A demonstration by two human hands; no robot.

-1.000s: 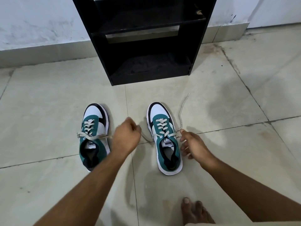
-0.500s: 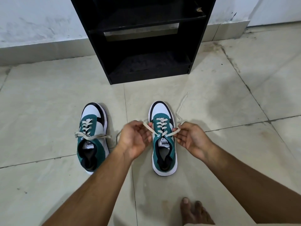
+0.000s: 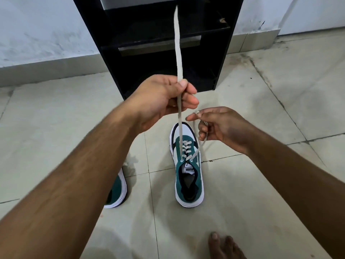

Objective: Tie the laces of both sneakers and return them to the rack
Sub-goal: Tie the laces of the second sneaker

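Observation:
The right sneaker (image 3: 188,176), green and white with a black toe band, stands on the floor, toe pointing at the rack. My left hand (image 3: 164,100) is raised above it and grips the left lace end (image 3: 177,43), pulled taut from the top eyelet; the free tail rises in front of the rack. My right hand (image 3: 222,126) holds the other lace end (image 3: 198,148), which runs down to the right eyelet. The left sneaker (image 3: 117,191) is mostly hidden behind my left forearm; only its heel shows.
A black shoe rack (image 3: 224,53) with open shelves stands against the white wall straight ahead. The floor is pale tile (image 3: 56,128) with dark grout lines. My bare toes (image 3: 222,245) show at the bottom edge, right of centre.
Both hands have lifted from beside the right sneaker's eyelets, drawing the two lace ends up and taut. My left forearm now covers the left sneaker. The view has moved closer.

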